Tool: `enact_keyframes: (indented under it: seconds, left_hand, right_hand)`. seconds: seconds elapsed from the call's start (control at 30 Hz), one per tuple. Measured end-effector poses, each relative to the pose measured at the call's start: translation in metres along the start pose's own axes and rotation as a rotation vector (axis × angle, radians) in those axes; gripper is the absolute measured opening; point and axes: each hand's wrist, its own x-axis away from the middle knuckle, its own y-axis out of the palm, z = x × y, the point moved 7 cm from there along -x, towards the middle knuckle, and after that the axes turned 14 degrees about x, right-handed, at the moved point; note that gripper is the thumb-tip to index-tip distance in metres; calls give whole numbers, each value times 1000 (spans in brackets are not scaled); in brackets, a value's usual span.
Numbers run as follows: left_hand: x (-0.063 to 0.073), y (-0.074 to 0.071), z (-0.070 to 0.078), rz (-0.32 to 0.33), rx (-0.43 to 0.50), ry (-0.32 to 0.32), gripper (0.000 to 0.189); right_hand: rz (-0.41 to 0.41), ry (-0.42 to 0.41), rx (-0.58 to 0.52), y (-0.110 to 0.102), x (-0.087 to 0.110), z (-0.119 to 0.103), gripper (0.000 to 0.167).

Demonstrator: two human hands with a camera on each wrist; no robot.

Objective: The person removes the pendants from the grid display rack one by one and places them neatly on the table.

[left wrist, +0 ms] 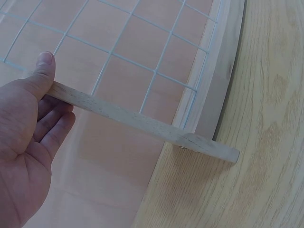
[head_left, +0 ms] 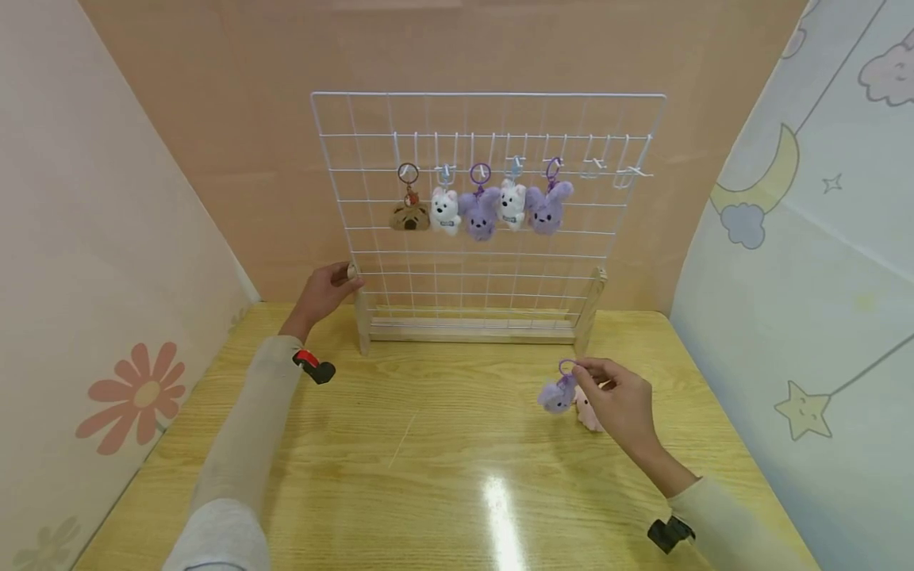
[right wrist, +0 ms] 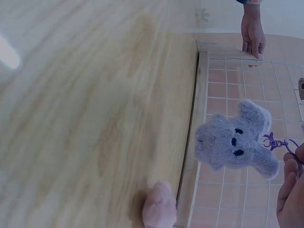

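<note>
My right hand (head_left: 620, 400) pinches the purple ring (head_left: 567, 366) of a fluffy purple long-eared plush keychain (right wrist: 230, 140), which dangles over the right side of the table. Below it a pink plush (right wrist: 160, 206) lies on the wood, partly covered by that hand in the head view. At the left end of the rack, my left hand (head_left: 324, 293) grips the top of the wooden side post (left wrist: 118, 114), thumb in front and fingers behind. The white wire grid (head_left: 493, 94) stands upright in this wooden base.
From the grid's hooks hang a brown plush keychain (head_left: 410, 216), a white one (head_left: 446, 210), a purple one (head_left: 479, 216), another white one (head_left: 512, 205) and another purple one (head_left: 548, 210). Further hooks (head_left: 594, 165) sit at the right. Patterned walls flank the wooden table (head_left: 400, 492).
</note>
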Motion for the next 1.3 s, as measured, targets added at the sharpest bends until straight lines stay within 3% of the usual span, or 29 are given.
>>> enact_keyframes:
  seconds: [0.3, 0.67, 0.93, 1.3]
  left_hand:
    - [2, -1, 1, 11, -11, 22, 65]
    - [7, 1, 15, -6, 6, -1, 58]
    - [1, -3, 2, 16, -5, 18, 60]
    - [0, 0, 1, 11, 15, 19, 62]
  right_hand:
    - [-9, 28, 20, 3, 18, 3, 7]
    - [-46, 50, 21, 10, 31, 5, 7]
    - [-50, 37, 40, 17, 30, 8, 6]
    - [-72, 32, 69, 26, 15, 16, 10]
